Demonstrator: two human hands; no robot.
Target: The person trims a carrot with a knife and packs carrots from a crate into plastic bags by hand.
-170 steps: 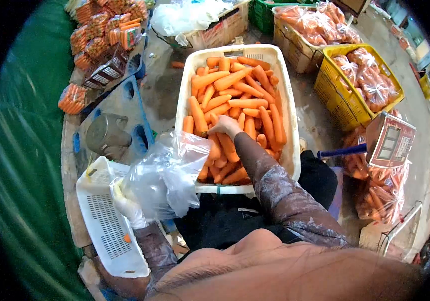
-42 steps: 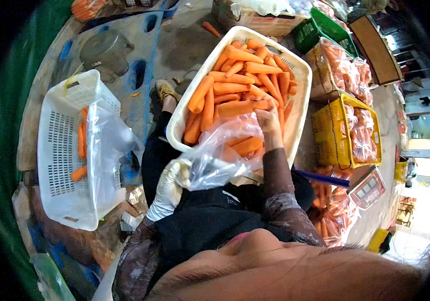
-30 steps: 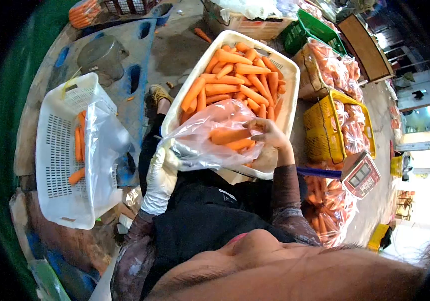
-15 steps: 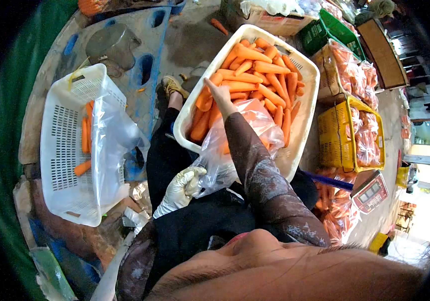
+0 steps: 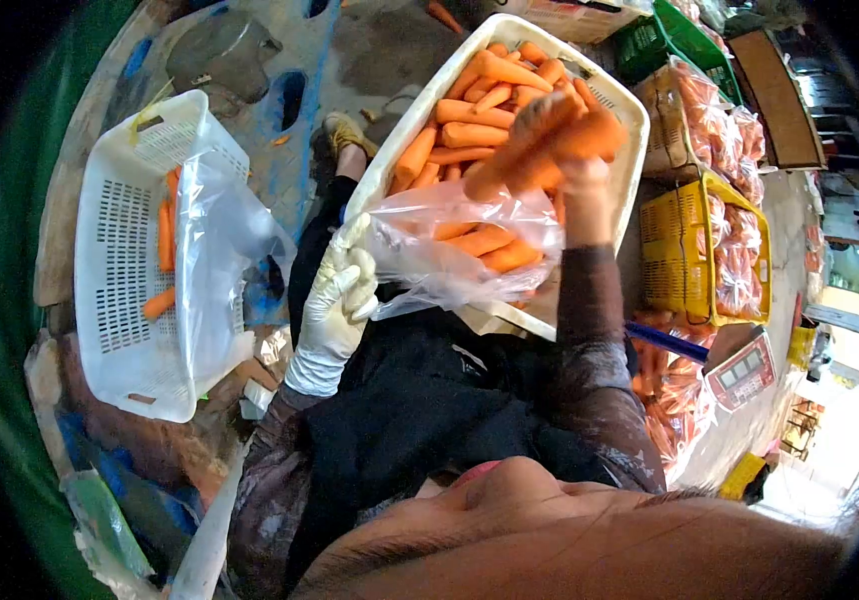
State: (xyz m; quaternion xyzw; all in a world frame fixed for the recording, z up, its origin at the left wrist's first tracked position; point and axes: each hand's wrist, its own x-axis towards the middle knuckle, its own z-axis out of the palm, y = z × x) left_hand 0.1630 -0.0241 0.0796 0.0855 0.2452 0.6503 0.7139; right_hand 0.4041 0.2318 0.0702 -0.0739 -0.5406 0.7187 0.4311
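Observation:
My left hand [image 5: 339,295], in a whitish glove, is closed on the edge of a clear plastic bag [image 5: 419,265] in front of my lap. Several carrots [image 5: 487,240] show through the bag, which rests over the near side of a white tub [image 5: 633,160]. Above the bag's right part, my bare right hand [image 5: 583,180] is wrapped round carrots [image 5: 519,150], smeared by motion; their number is unclear. Loose carrots [image 5: 474,134] fill the tub behind them.
At left stands a white slotted basket [image 5: 114,270] with a few carrots and a plastic sheet over its side. Bagged carrots fill a yellow crate [image 5: 671,250] at right, near a digital scale [image 5: 741,372]. A green crate [image 5: 649,50] stands farther back.
My right hand has lifted carrots out of the tub and moved right, over the bag. My left hand has risen with the bag's edge, and the bag is spread wider. The view has shifted slightly.

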